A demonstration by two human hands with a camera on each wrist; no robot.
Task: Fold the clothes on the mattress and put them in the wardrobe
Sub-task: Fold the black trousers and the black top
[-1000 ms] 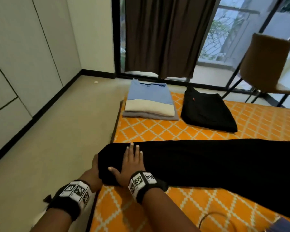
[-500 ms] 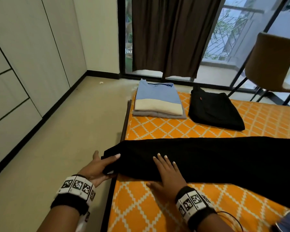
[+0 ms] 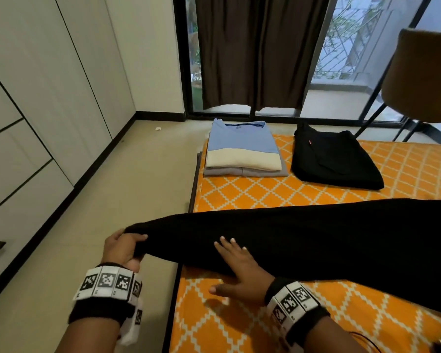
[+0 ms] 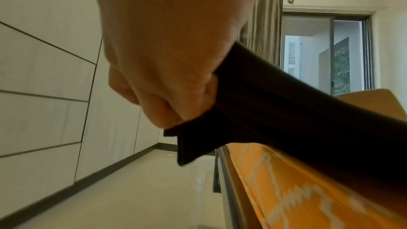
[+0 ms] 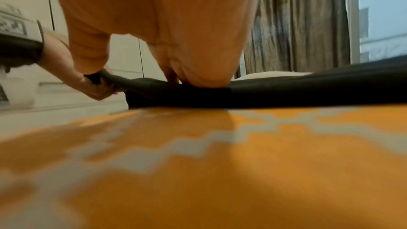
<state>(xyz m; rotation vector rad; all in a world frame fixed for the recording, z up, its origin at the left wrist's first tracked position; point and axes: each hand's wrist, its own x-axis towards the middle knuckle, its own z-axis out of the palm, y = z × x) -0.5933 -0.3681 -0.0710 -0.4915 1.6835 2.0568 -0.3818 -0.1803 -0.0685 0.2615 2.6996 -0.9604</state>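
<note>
The step in hand was the folding of a long black garment (image 3: 303, 240), stretched across the near part of the orange-patterned mattress (image 3: 239, 197) with its narrow end drawn out past the mattress edge, over the floor. The left hand (image 3: 121, 249) gripped that end, fingers and thumb curled round the cloth; the left wrist view showed the fist closed on a ribbed hem that hung below the knuckles. The right hand (image 3: 239, 271) lay open on the garment near the mattress edge, fingers straight and spread, pressing the cloth down while its thumb reached onto the bare sheet. The garment looked like trousers or leggings, though the dark cloth hid any seams that would settle it.

Farther back on the mattress two finished items waited: a blue and cream folded stack (image 3: 242, 151) over a grey piece, and just beside it folded black trousers (image 3: 334, 161). The wardrobe (image 3: 36, 98) stood along the left wall, doors closed, well apart from the mattress.

By my reading, folding was well along but nothing had reached the wardrobe. The next move likely called for carrying the held end over toward the far end, using the flat right hand as the crease line, and keeping the edges aligned so the soft cloth did not bunch.
</note>
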